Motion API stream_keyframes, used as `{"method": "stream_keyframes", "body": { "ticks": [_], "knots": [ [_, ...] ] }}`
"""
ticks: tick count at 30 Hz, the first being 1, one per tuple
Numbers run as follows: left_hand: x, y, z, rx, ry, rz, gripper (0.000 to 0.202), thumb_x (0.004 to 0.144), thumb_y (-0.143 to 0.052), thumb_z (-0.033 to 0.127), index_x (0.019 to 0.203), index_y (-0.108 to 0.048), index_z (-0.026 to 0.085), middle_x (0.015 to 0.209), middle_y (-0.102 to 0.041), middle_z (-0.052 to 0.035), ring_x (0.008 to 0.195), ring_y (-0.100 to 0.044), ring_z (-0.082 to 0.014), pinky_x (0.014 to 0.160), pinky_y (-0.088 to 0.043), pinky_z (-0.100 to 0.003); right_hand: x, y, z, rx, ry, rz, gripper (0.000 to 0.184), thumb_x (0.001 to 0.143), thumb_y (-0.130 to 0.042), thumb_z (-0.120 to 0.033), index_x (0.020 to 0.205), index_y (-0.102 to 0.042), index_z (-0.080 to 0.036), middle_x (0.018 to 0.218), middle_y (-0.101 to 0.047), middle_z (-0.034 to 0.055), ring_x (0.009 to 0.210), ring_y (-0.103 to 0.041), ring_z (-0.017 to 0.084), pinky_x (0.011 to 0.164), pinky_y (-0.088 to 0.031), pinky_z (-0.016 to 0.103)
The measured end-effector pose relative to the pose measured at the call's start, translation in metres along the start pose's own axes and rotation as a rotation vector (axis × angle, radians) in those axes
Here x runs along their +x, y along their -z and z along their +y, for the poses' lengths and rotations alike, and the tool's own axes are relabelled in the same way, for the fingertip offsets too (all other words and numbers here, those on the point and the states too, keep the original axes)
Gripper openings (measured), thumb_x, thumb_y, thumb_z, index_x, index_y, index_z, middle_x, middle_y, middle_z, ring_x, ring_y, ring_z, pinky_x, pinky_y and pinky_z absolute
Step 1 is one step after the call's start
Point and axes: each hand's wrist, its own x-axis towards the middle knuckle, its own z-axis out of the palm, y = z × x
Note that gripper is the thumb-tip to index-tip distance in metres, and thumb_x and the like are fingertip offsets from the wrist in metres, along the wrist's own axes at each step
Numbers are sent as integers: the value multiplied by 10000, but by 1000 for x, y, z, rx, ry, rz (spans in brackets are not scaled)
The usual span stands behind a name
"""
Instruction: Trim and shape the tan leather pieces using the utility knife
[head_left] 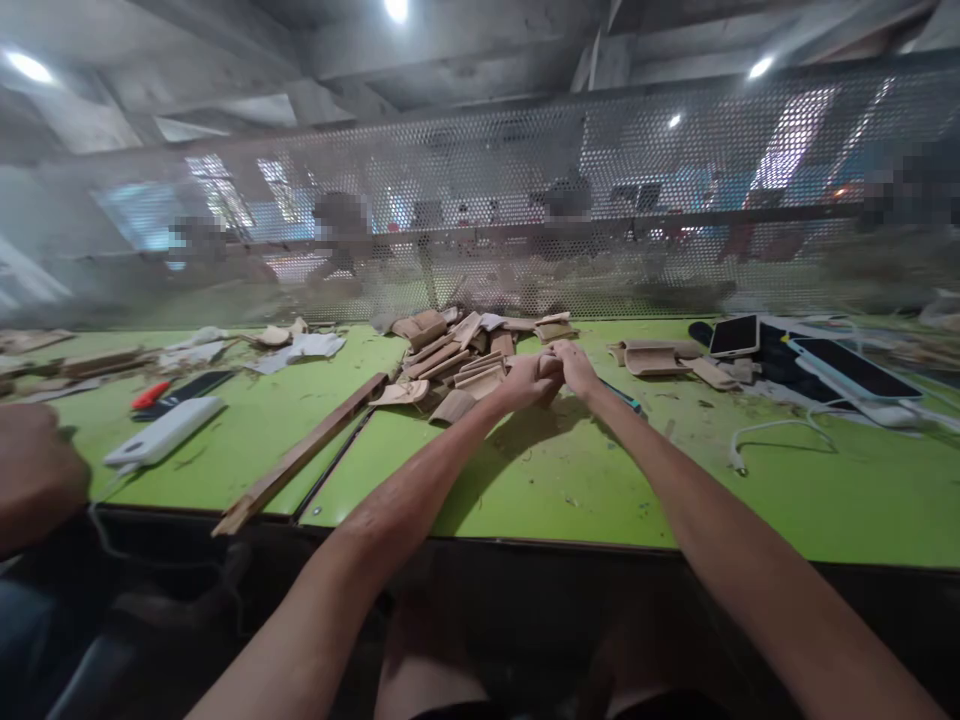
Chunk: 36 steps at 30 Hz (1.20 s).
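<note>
Just in front of the pile, my left hand [527, 382] is closed around a curved brown piece [551, 369], mostly covered by the fingers. My right hand [576, 368] meets it from the right, fingers bent and pressed on the same piece. A heap of curved, tan, wood-like pieces [480, 380] lies right behind and left of my left hand. Partly hidden beneath my right wrist is a teal-and-black slim tool [622, 395], perhaps a cutter, flat on the green table [540, 490].
More curved pieces [656, 358] lie to the right, near two phones [855, 370] and a white cable [780, 425]. Leftward are a long wooden strip [300, 455], a white power bank [165, 432] and a red-and-black tool [180, 393]. Another person's hand [37, 470] is at far left. Perforated mesh [487, 220] stands behind.
</note>
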Motion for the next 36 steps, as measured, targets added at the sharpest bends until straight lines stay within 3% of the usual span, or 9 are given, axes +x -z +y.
{"method": "stream_keyframes", "body": {
  "ticks": [6,13,17,21,28,36],
  "knots": [
    [-1,-6,1,-14,55,60,222,763,-543,214,913,-669,109,929,-718,-58,861,-617,-182,828,-515,-281,-5,1,3,-36,-13,5,224,886,-378,-369,816,-558,-254,902,-529,48,1019,-498,240,1065,-386,409],
    [-2,-6,4,-26,186,145,153,736,-530,160,830,-645,123,797,-690,-28,781,-589,-164,784,-515,-272,-10,-5,-1,-52,12,16,210,908,-394,-381,842,-548,-254,946,-551,52,1034,-508,234,1048,-403,405],
    [0,-3,10,-53,137,98,158,694,-526,118,801,-642,130,825,-698,-36,811,-602,-171,799,-509,-267,-1,-3,0,-30,-7,-11,268,903,-357,-375,787,-563,-249,926,-603,53,1013,-524,233,1030,-421,395],
    [1,-4,8,-29,69,9,126,748,-557,213,767,-649,128,818,-674,-48,797,-600,-172,771,-494,-266,8,3,6,-1,-45,10,265,873,-382,-377,816,-601,-239,963,-649,62,1043,-546,239,1047,-412,388],
    [-3,-15,-4,-48,83,134,255,737,-557,209,934,-678,101,971,-716,-82,866,-616,-191,829,-498,-296,5,-4,14,31,-76,70,216,873,-405,-373,827,-574,-248,933,-632,52,1025,-551,242,1039,-419,411],
    [-4,-18,0,-87,144,177,161,753,-556,171,848,-671,111,839,-698,-48,805,-612,-172,811,-527,-299,4,-10,9,65,-88,109,218,861,-398,-370,795,-566,-248,911,-630,41,1017,-559,227,1014,-432,369]
  ]
}}
